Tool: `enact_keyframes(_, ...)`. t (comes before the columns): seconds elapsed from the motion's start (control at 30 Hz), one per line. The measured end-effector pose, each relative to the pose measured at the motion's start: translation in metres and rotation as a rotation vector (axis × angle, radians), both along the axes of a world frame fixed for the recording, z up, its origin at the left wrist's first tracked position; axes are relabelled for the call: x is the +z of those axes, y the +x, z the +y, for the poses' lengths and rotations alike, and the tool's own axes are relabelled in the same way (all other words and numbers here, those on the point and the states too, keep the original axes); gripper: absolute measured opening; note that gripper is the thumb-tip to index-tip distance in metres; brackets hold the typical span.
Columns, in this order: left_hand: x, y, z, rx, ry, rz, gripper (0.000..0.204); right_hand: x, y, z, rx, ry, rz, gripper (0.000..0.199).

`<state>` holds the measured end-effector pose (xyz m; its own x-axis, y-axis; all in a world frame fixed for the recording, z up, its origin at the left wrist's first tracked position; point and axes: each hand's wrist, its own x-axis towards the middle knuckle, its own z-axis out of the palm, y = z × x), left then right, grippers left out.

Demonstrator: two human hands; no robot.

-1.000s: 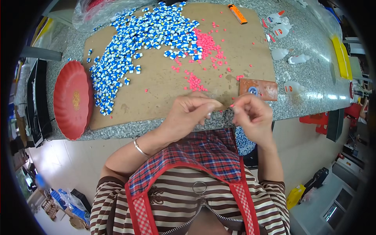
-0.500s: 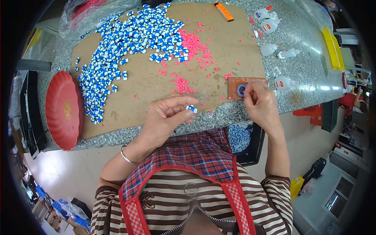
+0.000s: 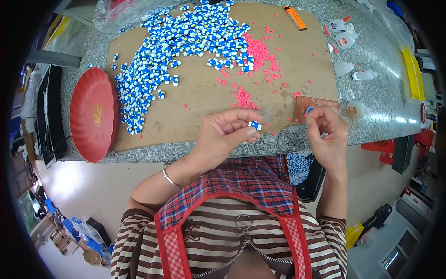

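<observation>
My left hand (image 3: 227, 132) pinches a small blue-and-white plastic-looking piece (image 3: 254, 125) between thumb and fingers, over the table's front edge. To its right, my right hand (image 3: 329, 135) has thumb and forefinger together, with a tiny pink piece (image 3: 305, 116) at the tips. Those fingertips are at the near side of a brown tile (image 3: 320, 102) that bears a small blue ring-shaped dish (image 3: 309, 110), partly hidden by the fingers. Loose pink pieces (image 3: 260, 53) and a big heap of blue-and-white pieces (image 3: 186, 35) lie beyond on a cardboard sheet (image 3: 204, 93).
A red scalloped bowl (image 3: 94, 116) stands at the left on the granite table (image 3: 176, 151). Several glue bottles (image 3: 344, 40) are at the right, and an orange box cutter (image 3: 296, 18) lies at the back. Below the edge is a black bin (image 3: 312, 183) of blue-and-white bits.
The view has shifted, so the table appears further right. My right fingertips have drawn back from the blue dish toward me. My left hand still holds its piece.
</observation>
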<state>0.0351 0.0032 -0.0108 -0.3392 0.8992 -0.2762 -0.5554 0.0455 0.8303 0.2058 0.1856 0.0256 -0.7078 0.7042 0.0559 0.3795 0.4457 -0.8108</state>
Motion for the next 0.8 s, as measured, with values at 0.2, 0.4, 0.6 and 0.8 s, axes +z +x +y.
enact_keyframes(0.2, -0.001, -0.003, -0.005, 0.094, -0.028, 0.116, 0.013, 0.001, -0.022, -0.035, 0.011, -0.396, 0.151, 0.007)
enact_keyframes(0.4, 0.0, -0.013, -0.012, 0.086, -0.1, 0.099, 0.019, -0.002, -0.044, -0.057, 0.104, -0.575, 0.185, 0.009)
enact_keyframes(0.6, 0.003, -0.006, -0.014, 0.134, 0.034, -0.039, 0.025, -0.004, -0.059, -0.065, 0.206, -0.279, 0.236, 0.011)
enact_keyframes(0.8, 0.004, -0.006, -0.015, 0.136, 0.052, 0.009, 0.027, 0.0, -0.06, -0.065, 0.258, -0.147, 0.208, 0.012)
